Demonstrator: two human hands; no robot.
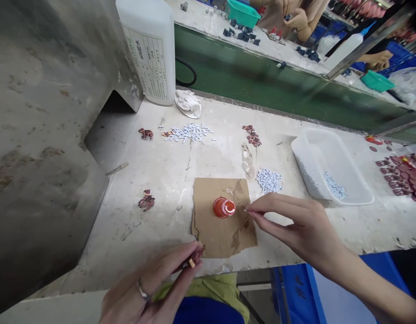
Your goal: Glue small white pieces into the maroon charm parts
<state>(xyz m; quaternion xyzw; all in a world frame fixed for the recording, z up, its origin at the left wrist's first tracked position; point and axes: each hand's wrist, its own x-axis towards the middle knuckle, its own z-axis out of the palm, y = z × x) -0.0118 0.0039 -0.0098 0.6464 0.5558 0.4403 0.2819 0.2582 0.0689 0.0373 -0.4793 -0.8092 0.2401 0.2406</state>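
Between the thumb and fingers of my left hand (pixel 157 283) is a small brown figure (pixel 197 257), held at the table's near edge. My right hand (pixel 292 218) pinches a tiny piece (pixel 245 210), too small to make out well, just right of a red cup (pixel 224 207). That cup stands on a piece of brown cardboard (pixel 216 238). Beyond my right fingers lies a pile of small pale blue pieces (pixel 269 180). A looser pile of similar pieces (pixel 190 132) is at the back. More brown figures (pixel 146 200) lie at the left, with others (pixel 252 136) at the back.
A large white bottle (pixel 154 58) and a crumpled white cloth (pixel 188 103) stand at the back left, beside a metal housing (pixel 42 135). To the right are a clear plastic bin (pixel 356 198) and many reddish-brown parts (pixel 405 175). Another person's hands (pixel 297 20) work beyond the green divider.
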